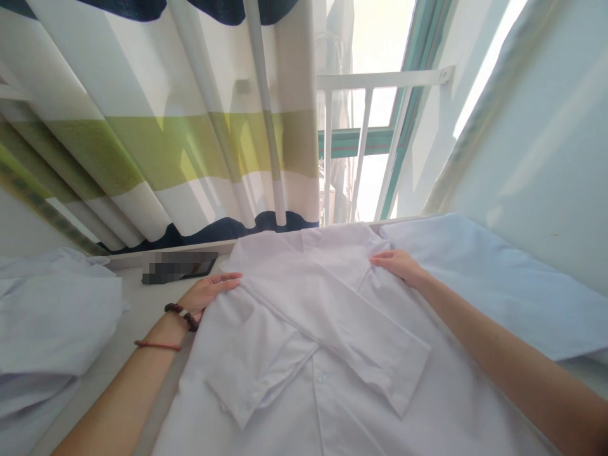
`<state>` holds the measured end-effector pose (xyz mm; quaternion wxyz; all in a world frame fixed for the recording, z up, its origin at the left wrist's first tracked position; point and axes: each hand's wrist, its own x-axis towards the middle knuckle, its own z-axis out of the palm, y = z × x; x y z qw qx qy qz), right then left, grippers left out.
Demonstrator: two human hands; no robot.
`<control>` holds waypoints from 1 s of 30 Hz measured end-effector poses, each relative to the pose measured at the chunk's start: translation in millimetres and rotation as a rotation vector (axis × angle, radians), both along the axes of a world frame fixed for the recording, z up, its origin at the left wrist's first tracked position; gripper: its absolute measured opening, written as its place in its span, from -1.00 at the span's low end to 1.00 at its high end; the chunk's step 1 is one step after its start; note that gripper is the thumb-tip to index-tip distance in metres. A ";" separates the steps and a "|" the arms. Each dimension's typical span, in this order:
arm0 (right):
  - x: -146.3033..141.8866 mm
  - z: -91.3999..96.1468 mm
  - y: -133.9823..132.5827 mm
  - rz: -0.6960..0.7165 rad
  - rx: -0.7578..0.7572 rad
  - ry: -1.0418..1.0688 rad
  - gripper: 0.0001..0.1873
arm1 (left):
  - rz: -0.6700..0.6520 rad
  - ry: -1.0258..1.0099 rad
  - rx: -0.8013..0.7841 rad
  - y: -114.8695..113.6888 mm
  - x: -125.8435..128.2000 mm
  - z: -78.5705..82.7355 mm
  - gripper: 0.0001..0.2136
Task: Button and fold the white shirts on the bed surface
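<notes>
- One view only, from the head camera, looking down at a white shirt (323, 342) that lies flat on the bench (142, 310) and fills the lower middle of the frame.
- Both sleeves are already folded in over the body of the shirt and cross one another at the centre, with the cuffs pointing toward the lower left and lower right; that part of the fold looks done.
- The collar end sits toward the upper middle, close under the window sill; the body has not been doubled over, so by my judgement the lengthwise folds are what is left.
- The left hand (209, 291) rests at the shirt's left shoulder edge, fingers laid out flat and apart on the cloth, pressing rather than gripping; a dark bead bracelet (183, 315) and a thin red cord (156, 345) sit on that wrist.
- The right hand (396, 263) lies on the right shoulder near the collar, fingers curled lightly on the fabric; whether its grip pinches the cloth or just rests on it I cannot tell.
- More pale garments lie at the left edge (52, 316) and at the right (498, 285).
- A striped curtain (190, 139) hangs in the upper left, a window with white rails (380, 82) in the upper middle.
</notes>
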<state>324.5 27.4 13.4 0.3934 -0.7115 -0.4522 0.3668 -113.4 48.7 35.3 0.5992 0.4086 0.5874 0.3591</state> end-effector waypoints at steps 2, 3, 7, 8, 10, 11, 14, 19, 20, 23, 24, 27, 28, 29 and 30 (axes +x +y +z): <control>2.1 -0.3 -0.7 -0.044 0.015 -0.033 -0.79 | 0.031 -0.011 0.014 -2.2 -1.7 3.2 -0.50; 4.0 1.3 -1.8 -0.062 0.025 -0.047 -0.78 | 0.042 -0.015 0.018 -3.3 -2.2 5.8 -0.49; 11.2 22.8 -9.7 -0.083 0.104 -0.097 -0.69 | 0.096 -0.035 0.053 -5.7 -2.3 23.1 -0.49; 12.0 31.6 -12.1 -0.079 0.147 -0.117 -0.68 | 0.112 -0.041 0.066 -5.9 -2.8 28.8 -0.51; 12.4 50.8 -17.3 -0.077 0.239 -0.148 -0.67 | 0.147 -0.054 0.104 -6.5 -5.6 40.8 -0.52; 12.4 60.3 -20.1 -0.078 0.279 -0.149 -0.66 | 0.163 -0.058 0.130 -7.2 -8.1 46.9 -0.52; 14.2 83.6 -29.3 -0.088 0.367 -0.110 -0.65 | 0.182 -0.052 0.222 -12.0 -19.1 63.1 -0.47; 28.4 93.8 -43.9 0.034 0.527 -0.336 -0.64 | 0.036 0.100 0.332 -26.6 -36.2 76.6 -0.29; 32.4 91.8 -45.4 0.108 0.537 -0.411 -0.59 | -0.007 0.162 0.364 -29.2 -38.3 76.8 -0.30; 42.9 81.7 -45.2 0.295 0.512 -0.560 -0.29 | -0.072 0.375 0.472 -34.5 -41.6 74.3 -0.34; 45.1 78.1 -43.7 0.317 0.499 -0.576 -0.19 | -0.078 0.418 0.482 -35.4 -41.7 73.1 -0.33; 45.7 72.1 -36.5 0.293 0.504 -0.571 -0.10 | -0.069 0.322 0.426 -34.5 -38.3 71.8 -0.31; 44.2 72.4 -33.8 0.282 0.505 -0.563 -0.12 | -0.052 0.245 0.402 -32.8 -36.0 72.4 -0.33; 42.1 73.6 -31.3 0.273 0.501 -0.557 -0.15 | -0.028 0.179 0.383 -30.2 -33.3 73.2 -0.37; 39.6 75.7 -29.0 0.266 0.496 -0.558 -0.20 | -0.005 0.136 0.367 -26.8 -30.4 74.2 -0.42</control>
